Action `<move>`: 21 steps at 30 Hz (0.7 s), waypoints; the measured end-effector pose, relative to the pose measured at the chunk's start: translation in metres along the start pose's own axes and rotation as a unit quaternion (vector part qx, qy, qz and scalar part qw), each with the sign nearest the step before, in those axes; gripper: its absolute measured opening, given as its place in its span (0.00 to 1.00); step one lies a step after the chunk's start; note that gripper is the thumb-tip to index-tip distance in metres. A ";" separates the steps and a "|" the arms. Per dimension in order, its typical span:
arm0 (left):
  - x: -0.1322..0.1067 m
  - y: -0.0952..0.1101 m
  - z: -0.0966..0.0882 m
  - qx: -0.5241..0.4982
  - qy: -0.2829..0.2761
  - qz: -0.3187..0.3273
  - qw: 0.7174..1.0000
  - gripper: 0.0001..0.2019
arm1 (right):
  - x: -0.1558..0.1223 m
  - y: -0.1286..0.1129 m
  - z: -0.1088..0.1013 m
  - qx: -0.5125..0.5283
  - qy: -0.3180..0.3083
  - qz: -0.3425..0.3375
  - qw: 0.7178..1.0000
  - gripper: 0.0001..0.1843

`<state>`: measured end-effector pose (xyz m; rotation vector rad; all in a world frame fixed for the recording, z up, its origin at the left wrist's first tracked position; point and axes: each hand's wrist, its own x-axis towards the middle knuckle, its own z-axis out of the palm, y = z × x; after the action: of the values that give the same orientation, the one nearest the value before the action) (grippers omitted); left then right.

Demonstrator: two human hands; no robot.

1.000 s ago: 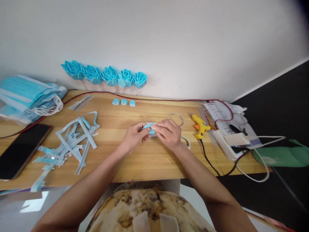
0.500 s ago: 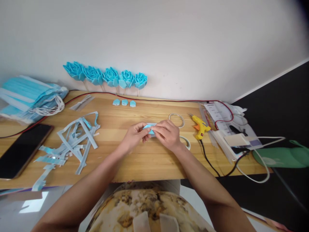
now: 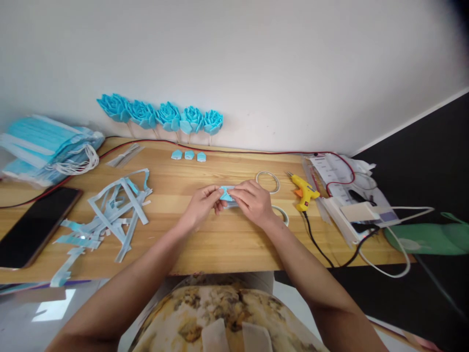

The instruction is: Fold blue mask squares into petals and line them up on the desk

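Observation:
Between my two hands, a small folded piece of light-blue mask fabric [image 3: 225, 194] is pinched above the middle of the table. My left hand [image 3: 203, 204] grips its left side, thumb on top. From the right, my right hand [image 3: 253, 201] holds it with thumb and fingertips pressed together. Under the fingers there is a pale, see-through strip or sheet [image 3: 232, 203], partly covered by the hands. Farther back lie three small folded blue petals [image 3: 189, 155] in a row.
Several blue fabric flowers [image 3: 168, 117] on sticks lean against the wall. Left are packed masks [image 3: 40, 146], a phone [image 3: 38, 227] and cut strips [image 3: 113, 210]. Right are tape rolls [image 3: 277, 182], a yellow glue gun [image 3: 305, 191], a power strip [image 3: 339, 220] with cables and a green bottle [image 3: 428, 238].
The blue fabric has changed shape between my fingers, its edges now drawn toward the middle. Both hands stay in nearly the same place.

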<state>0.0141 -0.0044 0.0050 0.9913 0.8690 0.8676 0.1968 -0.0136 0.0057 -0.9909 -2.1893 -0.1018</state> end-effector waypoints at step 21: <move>-0.002 0.006 0.002 0.107 -0.014 0.012 0.994 0.16 | 0.000 -0.006 -0.008 0.326 -0.043 0.277 0.903 0.18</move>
<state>0.0134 -0.0051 0.0117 1.1991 0.9428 0.7899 0.1973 -0.0201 0.0127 -1.1679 -1.7226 0.8930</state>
